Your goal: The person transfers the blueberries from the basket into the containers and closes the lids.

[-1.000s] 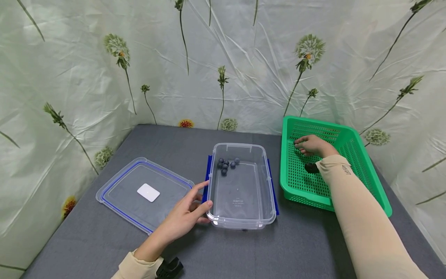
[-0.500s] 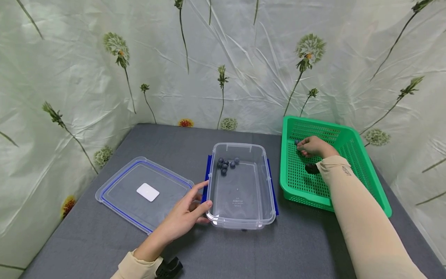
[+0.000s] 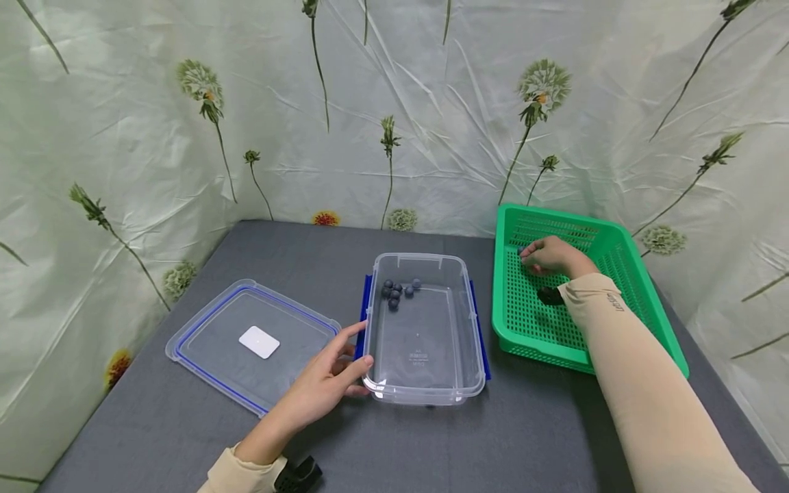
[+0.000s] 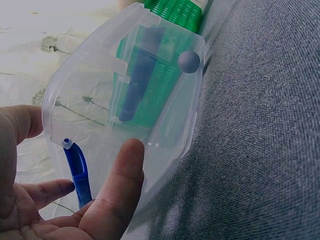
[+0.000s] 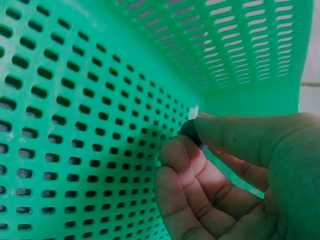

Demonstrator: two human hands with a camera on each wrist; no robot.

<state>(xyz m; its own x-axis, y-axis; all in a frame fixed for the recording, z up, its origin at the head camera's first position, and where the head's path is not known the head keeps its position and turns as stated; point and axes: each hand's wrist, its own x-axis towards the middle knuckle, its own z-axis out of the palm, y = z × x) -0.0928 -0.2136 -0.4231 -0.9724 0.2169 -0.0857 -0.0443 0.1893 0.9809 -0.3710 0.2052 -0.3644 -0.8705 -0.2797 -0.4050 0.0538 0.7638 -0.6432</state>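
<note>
Nothing moved on grey tabletop; floral backdrop behind.

Right hand: cut off by the right and bottom edges of the right wrist view; fingers and thumb cover nearly all of the dark berry, only a sliver shows. In the head view that berry is too small to make out. Left hand: cropped at the left and bottom edges of the left wrist view. Clear container: near corner runs out of frame under the thumb. Green basket: seen through the plastic, blurred.
</note>
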